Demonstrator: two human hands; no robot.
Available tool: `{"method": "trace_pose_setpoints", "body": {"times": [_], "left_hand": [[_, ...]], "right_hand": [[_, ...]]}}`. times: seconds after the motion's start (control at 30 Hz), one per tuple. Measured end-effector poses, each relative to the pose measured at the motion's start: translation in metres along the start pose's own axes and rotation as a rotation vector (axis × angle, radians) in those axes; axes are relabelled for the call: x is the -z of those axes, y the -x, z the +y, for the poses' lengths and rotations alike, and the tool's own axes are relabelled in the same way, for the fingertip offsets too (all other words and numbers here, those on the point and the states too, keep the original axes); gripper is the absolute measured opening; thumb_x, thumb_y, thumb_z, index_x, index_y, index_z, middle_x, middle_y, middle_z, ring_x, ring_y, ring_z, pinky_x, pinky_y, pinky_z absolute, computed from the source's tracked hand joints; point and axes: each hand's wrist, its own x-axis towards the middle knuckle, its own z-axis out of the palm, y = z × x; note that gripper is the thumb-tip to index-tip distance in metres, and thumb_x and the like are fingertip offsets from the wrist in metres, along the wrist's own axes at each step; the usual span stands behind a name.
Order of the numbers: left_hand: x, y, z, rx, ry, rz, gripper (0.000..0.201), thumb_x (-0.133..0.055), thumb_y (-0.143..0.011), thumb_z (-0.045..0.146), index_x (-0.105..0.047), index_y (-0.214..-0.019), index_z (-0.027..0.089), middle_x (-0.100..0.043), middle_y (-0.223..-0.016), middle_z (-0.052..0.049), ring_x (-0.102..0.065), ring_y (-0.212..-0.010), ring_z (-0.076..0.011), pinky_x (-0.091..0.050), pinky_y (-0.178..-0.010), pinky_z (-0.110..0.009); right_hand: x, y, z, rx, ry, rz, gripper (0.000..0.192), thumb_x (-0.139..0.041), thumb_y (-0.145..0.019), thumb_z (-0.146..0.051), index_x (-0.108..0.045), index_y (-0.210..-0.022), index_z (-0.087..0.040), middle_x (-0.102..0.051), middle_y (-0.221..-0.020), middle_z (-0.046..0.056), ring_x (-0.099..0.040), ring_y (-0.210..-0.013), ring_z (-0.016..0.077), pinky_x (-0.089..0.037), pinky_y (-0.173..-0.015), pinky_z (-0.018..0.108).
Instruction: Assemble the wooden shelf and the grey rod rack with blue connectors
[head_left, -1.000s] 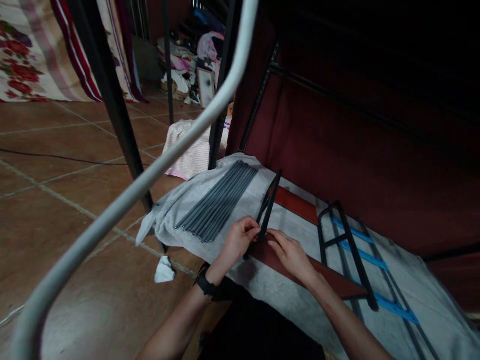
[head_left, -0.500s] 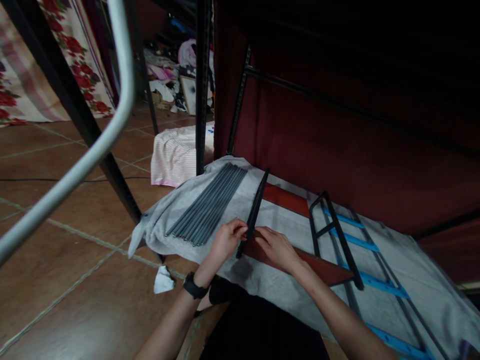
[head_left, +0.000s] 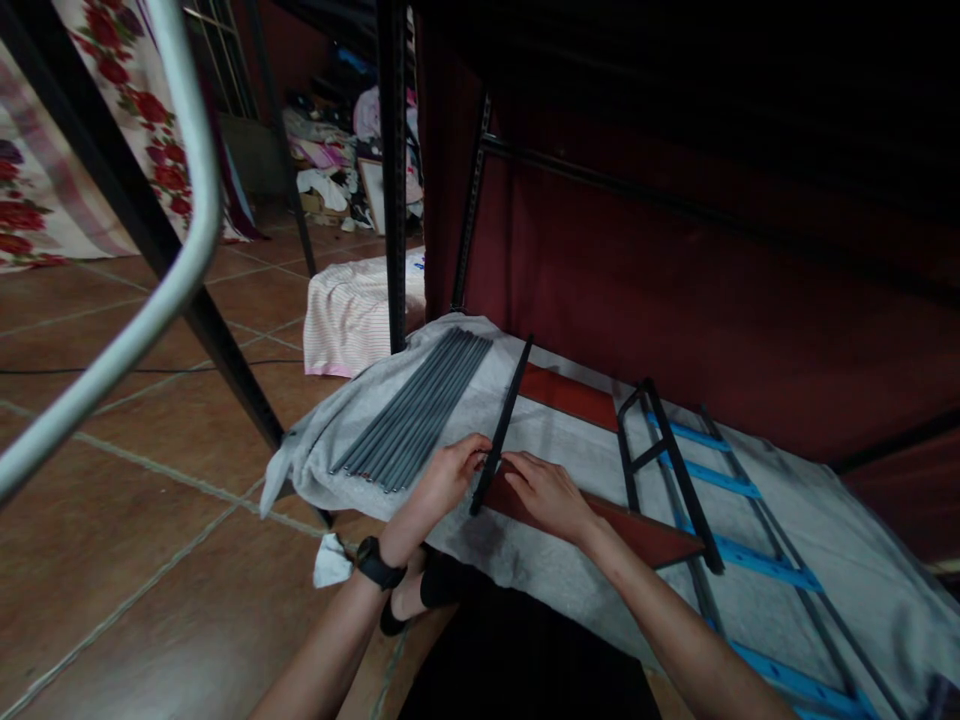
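A slim black metal bar [head_left: 513, 405] runs across the grey cloth, with one end over a red-brown board [head_left: 622, 525]. My left hand [head_left: 456, 472] pinches the bar from its left side; the fingertips are partly hidden. From the other side, my right hand [head_left: 551, 495] has its fingertips and thumb closed at the bar, above the board. Left of the bar lie several grey metal tubes [head_left: 416, 405] side by side. A second red-brown board [head_left: 570, 393] is farther back. To the right, a black metal frame [head_left: 664, 460] with a crossbar rests across the near board's end.
Blue-runged ladder-like metal parts [head_left: 772, 560] lie at the right of the grey cloth [head_left: 847, 540]. Black posts [head_left: 391, 200] and a pale curved tube [head_left: 172, 285] stand at the left. A crumpled white scrap [head_left: 330, 562] is on the tiled floor.
The black bar has turned, showing as one narrow strip instead of two edges. Both hands stay at it, shifted slightly. The view has moved a little.
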Motion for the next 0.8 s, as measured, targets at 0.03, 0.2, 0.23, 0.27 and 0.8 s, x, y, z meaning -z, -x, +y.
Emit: {"method": "trace_pose_setpoints", "body": {"times": [0.03,0.2,0.23,0.27,0.8], "left_hand": [[0.000,0.000,-0.002,-0.009,-0.013,0.003,0.022,-0.050,-0.088,0.015,-0.069,-0.097,0.023,-0.072,-0.087,-0.002,-0.067,-0.081,-0.0171,-0.047,-0.076,-0.024],[0.002,0.000,-0.007,-0.041,-0.020,-0.037,0.024,-0.048,-0.090,0.016,-0.070,-0.096,0.023,-0.071,-0.081,-0.001,-0.065,-0.075,-0.0162,-0.044,-0.070,-0.024],[0.003,0.000,-0.007,-0.048,-0.016,-0.038,0.024,-0.048,-0.090,0.017,-0.070,-0.096,0.023,-0.070,-0.079,-0.001,-0.064,-0.073,-0.0160,-0.044,-0.069,-0.024],[0.003,0.000,-0.007,-0.054,-0.010,-0.038,0.024,-0.048,-0.090,0.017,-0.071,-0.096,0.024,-0.069,-0.078,-0.001,-0.064,-0.072,-0.0160,-0.044,-0.069,-0.024],[0.004,0.001,-0.014,-0.126,-0.007,-0.089,0.032,-0.045,-0.087,0.009,-0.072,-0.099,0.023,-0.074,-0.095,-0.005,-0.068,-0.090,-0.0189,-0.049,-0.082,-0.027]], "right_hand": [[0.000,0.000,0.000,-0.002,0.000,0.000,0.037,-0.041,-0.100,-0.025,-0.055,-0.134,-0.025,-0.065,-0.130,0.004,-0.062,-0.117,0.0197,-0.047,-0.100,0.034],[0.003,0.000,0.000,-0.003,-0.002,-0.021,0.038,-0.040,-0.101,-0.025,-0.055,-0.135,-0.025,-0.065,-0.131,0.005,-0.062,-0.117,0.0200,-0.047,-0.100,0.035],[0.003,-0.001,0.000,-0.005,0.004,-0.027,0.038,-0.039,-0.101,-0.025,-0.055,-0.135,-0.026,-0.064,-0.131,0.005,-0.062,-0.118,0.0201,-0.047,-0.100,0.036],[0.003,-0.001,0.000,-0.007,0.011,-0.033,0.038,-0.039,-0.101,-0.025,-0.055,-0.135,-0.026,-0.064,-0.132,0.005,-0.062,-0.118,0.0201,-0.048,-0.100,0.036],[0.000,-0.004,0.007,-0.019,-0.078,-0.025,0.035,-0.046,-0.098,-0.024,-0.060,-0.129,-0.027,-0.069,-0.123,0.004,-0.065,-0.113,0.0206,-0.048,-0.100,0.035]]}}
